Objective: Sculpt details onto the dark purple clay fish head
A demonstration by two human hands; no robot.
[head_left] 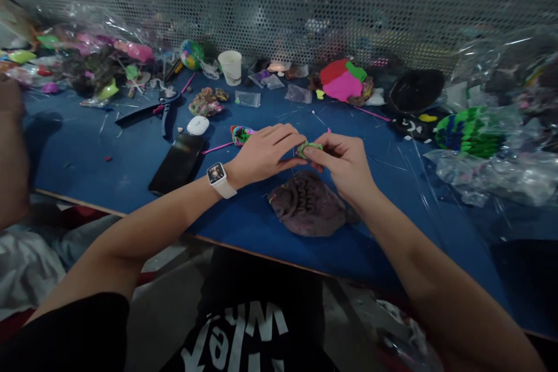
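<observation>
The left hand (264, 154) and right hand (351, 168) pinch one small, bumpy green clay lump (308, 149). Just under them, one big brown clay fish shape (310, 209) lies on the blue worktop (244, 226). Its body has lines already, but the green lump is not on it.

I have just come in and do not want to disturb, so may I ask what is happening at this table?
A person's left hand and right hand together pinch a small lump of green clay-like material between the fingertips. Just below the hands, a flat, fish-shaped, dark purplish-brown clay-like piece lies on the blue table. A black phone and a small white rounded case lie further left.
</observation>
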